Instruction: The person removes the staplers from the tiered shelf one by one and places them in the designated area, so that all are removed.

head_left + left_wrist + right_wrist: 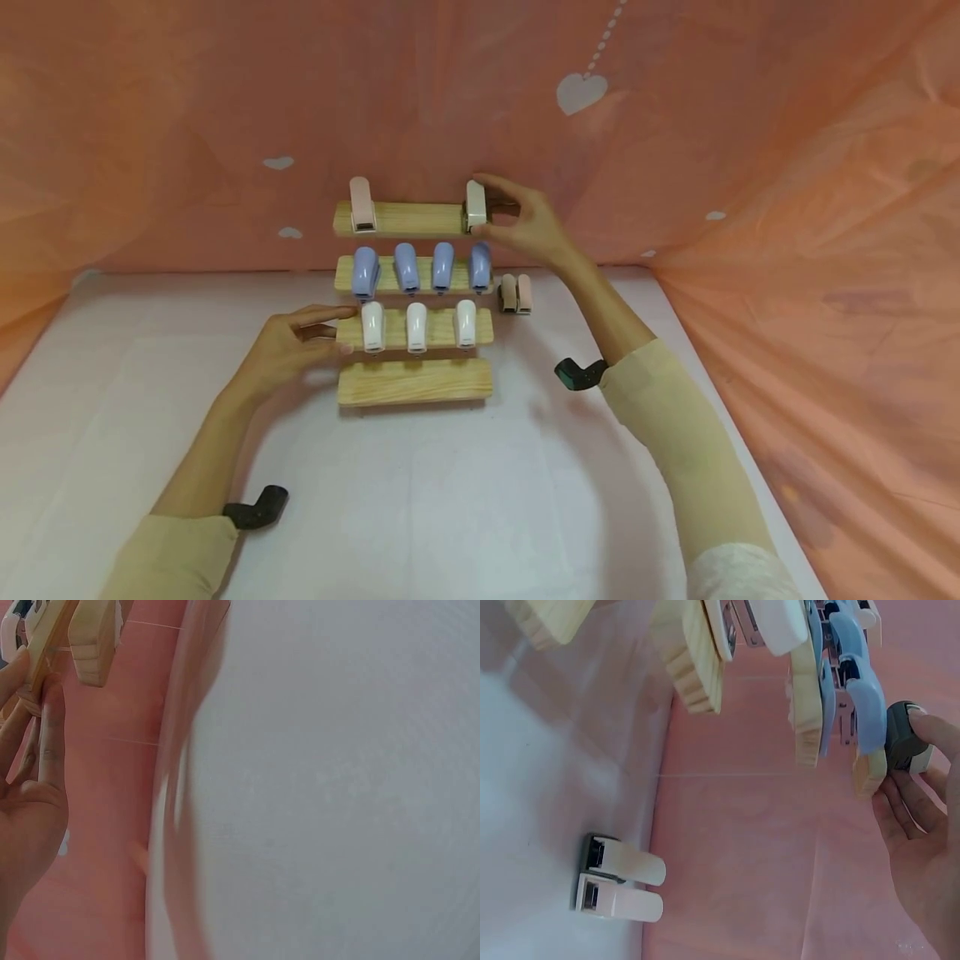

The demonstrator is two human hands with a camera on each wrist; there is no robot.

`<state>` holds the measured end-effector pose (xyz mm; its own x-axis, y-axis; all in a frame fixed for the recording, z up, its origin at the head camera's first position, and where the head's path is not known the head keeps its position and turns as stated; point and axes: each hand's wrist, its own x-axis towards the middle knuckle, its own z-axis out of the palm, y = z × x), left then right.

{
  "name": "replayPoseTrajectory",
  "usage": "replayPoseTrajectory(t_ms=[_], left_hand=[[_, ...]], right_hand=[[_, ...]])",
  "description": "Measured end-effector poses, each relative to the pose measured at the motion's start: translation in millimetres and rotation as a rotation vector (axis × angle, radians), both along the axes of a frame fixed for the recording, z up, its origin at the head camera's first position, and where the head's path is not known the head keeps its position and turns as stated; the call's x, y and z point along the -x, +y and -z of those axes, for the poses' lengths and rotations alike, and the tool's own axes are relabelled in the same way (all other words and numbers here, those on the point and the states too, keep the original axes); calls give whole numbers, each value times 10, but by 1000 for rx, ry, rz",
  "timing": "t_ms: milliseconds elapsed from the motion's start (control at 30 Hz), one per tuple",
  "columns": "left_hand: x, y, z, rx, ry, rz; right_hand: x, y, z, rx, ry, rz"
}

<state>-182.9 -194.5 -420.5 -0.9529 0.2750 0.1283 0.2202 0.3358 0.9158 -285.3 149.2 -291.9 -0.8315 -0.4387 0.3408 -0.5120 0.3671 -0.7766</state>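
Note:
At the right end of the top wooden shelf, my right hand holds a white stapler with a dark grey base. The right wrist view shows the thumb on that dark base, with other fingers below by the board's end. My left hand pinches the left end of the third shelf, where three white staplers stand. Several blue staplers line the second shelf. A pink stapler stands on the top shelf's left end.
Right of the shelves, a beige stapler and a pale pink stapler lie side by side on the white tabletop. The lowest wooden shelf is bare. A pink-orange sheet hangs close behind the rack.

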Motion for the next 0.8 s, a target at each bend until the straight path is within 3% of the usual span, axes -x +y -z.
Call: replayPoseTrajectory(t_ms=[167,267,600,800], left_hand=[[23,21,9,7,1,-2],[30,25,10,4,-1,-5],[29,21,-4,18,-16,-18],[44,29,9,1,-13,-20]], right_hand=[[-208,34,-158,-33,25,6],[-220,75,-163,-41,35,7],[-181,189,-133,-32,32,6],[22,362,68,-5,27,25]])
